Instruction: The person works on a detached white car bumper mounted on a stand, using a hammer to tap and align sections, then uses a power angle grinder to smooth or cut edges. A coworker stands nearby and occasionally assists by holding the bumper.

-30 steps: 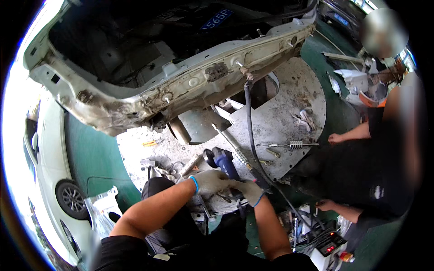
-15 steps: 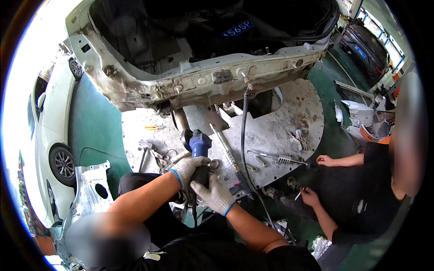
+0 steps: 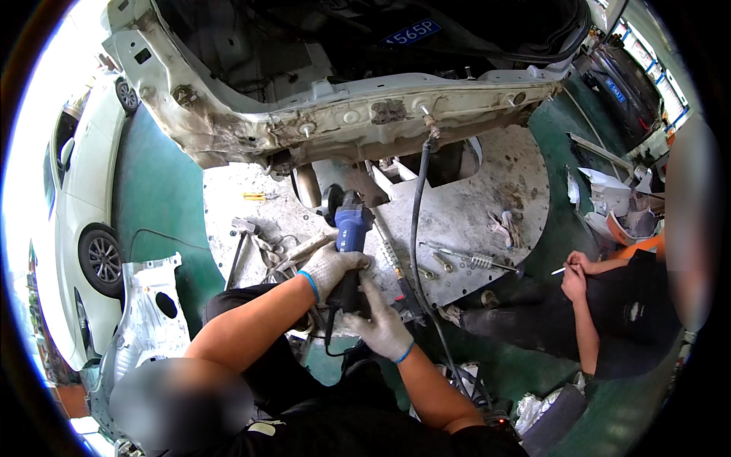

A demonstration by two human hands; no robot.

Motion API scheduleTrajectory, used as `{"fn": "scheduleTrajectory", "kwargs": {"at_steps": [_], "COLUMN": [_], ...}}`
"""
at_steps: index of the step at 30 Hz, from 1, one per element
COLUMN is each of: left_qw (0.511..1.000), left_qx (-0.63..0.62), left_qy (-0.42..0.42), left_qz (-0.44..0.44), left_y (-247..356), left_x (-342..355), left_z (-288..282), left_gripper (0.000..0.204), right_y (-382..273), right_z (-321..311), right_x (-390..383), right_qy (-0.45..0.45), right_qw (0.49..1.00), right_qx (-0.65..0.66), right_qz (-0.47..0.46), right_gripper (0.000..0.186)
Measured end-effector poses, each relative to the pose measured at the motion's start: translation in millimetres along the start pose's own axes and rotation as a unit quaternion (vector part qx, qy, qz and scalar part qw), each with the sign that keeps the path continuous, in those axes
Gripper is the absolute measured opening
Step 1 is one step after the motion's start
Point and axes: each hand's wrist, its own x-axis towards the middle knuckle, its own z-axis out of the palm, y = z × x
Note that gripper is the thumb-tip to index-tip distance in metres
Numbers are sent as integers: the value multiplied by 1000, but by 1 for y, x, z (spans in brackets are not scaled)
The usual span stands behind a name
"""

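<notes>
Head view: the person's left hand point(image 3: 329, 268) is wrapped around the upper body of a blue-and-black angle grinder point(image 3: 350, 255), and the right hand point(image 3: 378, 324) is closed on its lower handle. The tool's long axis runs almost straight away from the person, head toward the stripped car's rear panel point(image 3: 343, 122), above the grey floor plate point(image 3: 472, 213). The left hand is nearer the working end.

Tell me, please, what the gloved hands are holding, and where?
Both grip a blue angle grinder: left hand around its body, right hand at its dark rear handle.
</notes>
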Motion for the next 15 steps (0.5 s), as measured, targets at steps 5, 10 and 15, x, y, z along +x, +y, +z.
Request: {"fn": "scheduleTrajectory", "kwargs": {"at_steps": [5,10,15], "left_qw": [957,926,936], "left_qx": [227,249,244], "left_qy": [27,30,21], "left_qz": [177,282,253], "left_y": [-14,9,24], "left_x": [41,48,58], "left_z": [-35,-30,-52], "left_gripper": [53,67,70], "right_y": [20,12,5], "right_z": [-4,-1,21], "right_x": [73,166,190], "right_qy": [81,100,126], "right_qw": [987,954,949], "right_qx": [68,250,280], "right_qz": [119,130,75], "right_gripper": [71,59,54]}}
